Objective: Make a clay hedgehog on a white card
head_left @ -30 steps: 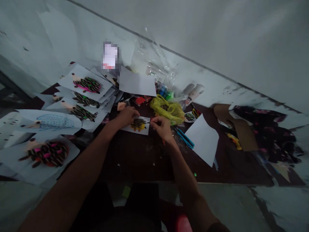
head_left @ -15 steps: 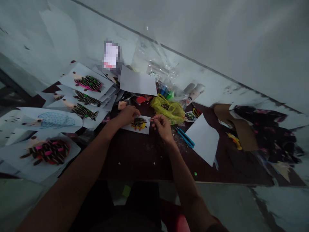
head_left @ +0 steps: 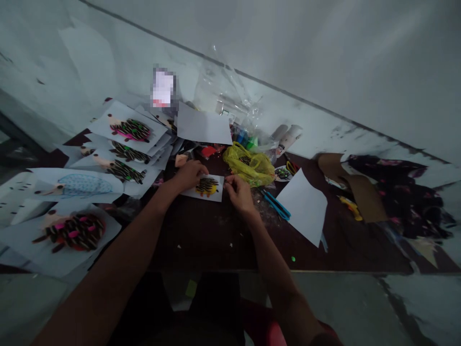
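Note:
A small white card (head_left: 217, 194) lies on the dark table, bearing a yellow hedgehog figure (head_left: 208, 186) with dark striped spines. My left hand (head_left: 192, 175) rests on the card's left side, its fingers curled together near the figure. Beside the card's right edge is my right hand (head_left: 237, 191), with thumb and forefinger pinched; whatever is between them is too small to make out. A yellow plastic bag (head_left: 252, 166) sits just behind my right hand.
Hedgehog pictures (head_left: 129, 129) on white sheets are piled at the left. Blue scissors (head_left: 276, 205) and a white sheet (head_left: 301, 206) lie to the right, with a yellow glue gun or cutter (head_left: 350, 208) and dark cloth (head_left: 406, 197) farther right.
My right hand has turned slightly, its fingertips staying near the card's right edge. My left hand remains on the card. The view has shifted a little.

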The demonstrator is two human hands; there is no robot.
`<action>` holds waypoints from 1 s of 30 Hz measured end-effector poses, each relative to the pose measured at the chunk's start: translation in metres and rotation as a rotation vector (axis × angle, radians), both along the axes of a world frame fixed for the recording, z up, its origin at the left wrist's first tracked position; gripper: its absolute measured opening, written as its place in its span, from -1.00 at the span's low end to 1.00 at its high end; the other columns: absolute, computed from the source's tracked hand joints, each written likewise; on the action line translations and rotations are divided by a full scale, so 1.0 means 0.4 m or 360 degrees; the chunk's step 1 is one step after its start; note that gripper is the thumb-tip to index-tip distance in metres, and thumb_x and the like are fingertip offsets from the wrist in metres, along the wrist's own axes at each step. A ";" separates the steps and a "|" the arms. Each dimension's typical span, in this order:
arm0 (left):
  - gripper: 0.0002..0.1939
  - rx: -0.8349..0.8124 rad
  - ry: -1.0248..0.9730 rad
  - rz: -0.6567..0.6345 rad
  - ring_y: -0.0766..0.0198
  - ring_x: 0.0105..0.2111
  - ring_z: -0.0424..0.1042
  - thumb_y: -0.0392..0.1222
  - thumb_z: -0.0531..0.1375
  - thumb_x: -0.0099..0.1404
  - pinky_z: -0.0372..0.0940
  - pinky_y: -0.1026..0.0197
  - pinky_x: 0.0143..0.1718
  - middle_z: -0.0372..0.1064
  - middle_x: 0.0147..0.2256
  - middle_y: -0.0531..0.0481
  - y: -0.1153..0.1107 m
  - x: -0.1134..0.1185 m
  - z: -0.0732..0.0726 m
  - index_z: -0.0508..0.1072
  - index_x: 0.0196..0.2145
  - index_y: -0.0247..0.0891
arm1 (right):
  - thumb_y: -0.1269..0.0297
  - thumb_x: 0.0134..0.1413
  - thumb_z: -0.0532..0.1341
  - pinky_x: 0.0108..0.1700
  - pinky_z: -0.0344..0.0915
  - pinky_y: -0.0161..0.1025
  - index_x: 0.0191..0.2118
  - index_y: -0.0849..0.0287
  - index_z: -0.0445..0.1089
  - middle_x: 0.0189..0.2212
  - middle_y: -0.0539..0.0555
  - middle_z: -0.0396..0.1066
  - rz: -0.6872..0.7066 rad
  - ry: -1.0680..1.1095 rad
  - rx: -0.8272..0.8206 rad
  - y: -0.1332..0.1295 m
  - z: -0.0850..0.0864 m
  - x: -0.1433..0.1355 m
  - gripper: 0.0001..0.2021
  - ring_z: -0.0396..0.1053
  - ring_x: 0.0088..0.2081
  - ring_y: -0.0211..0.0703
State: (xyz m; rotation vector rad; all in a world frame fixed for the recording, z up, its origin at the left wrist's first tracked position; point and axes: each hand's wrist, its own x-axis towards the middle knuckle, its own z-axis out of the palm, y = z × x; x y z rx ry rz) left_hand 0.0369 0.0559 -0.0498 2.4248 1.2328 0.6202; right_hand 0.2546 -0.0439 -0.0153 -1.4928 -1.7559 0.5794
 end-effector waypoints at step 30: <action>-0.67 0.0005 -0.0036 -0.0018 0.15 -0.14 0.48 -0.38 0.11 0.24 0.33 0.11 0.00 0.58 -0.20 -0.09 0.008 0.000 -0.017 0.67 -0.23 -0.19 | 0.36 0.26 0.19 -0.16 0.29 -0.27 -0.25 0.10 0.57 -0.30 0.06 0.55 0.0043 -0.0389 0.0073 -0.006 -0.039 -0.040 -0.82 0.47 -0.24 -0.12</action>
